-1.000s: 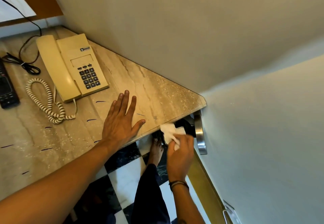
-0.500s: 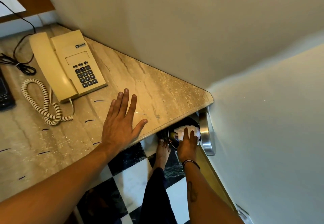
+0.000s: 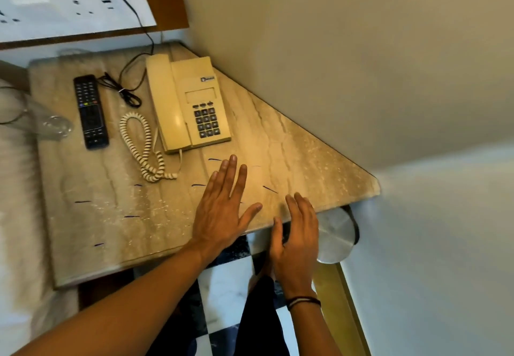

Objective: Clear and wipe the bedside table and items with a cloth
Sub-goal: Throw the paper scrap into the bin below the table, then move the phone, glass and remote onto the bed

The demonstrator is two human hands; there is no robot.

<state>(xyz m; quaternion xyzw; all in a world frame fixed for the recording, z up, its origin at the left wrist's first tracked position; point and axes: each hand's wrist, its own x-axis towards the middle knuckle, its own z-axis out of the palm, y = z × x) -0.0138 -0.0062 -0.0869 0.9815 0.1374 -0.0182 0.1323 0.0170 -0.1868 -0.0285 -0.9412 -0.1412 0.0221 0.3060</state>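
The marble bedside table (image 3: 306,160) fills the middle of the view. On it stand a cream telephone (image 3: 186,102) with a coiled cord (image 3: 141,147), a black remote (image 3: 90,110) and a clear glass (image 3: 52,126) at the left edge. My left hand (image 3: 222,208) lies flat on the tabletop near the front edge, fingers spread. My right hand (image 3: 296,236) hovers over the front right edge, open and holding nothing. No cloth is in sight.
A round steel bin lid (image 3: 333,238) sits shut under the table's right corner against the wall. A black cable (image 3: 130,55) runs up to a white socket panel (image 3: 69,5). White bedding (image 3: 16,216) lies at the left. Below is checkered floor (image 3: 228,280).
My right hand dropped the white cloth into the bin, came up empty to the table edge, and the bin lid closed. The view shifted left, showing remote and glass.
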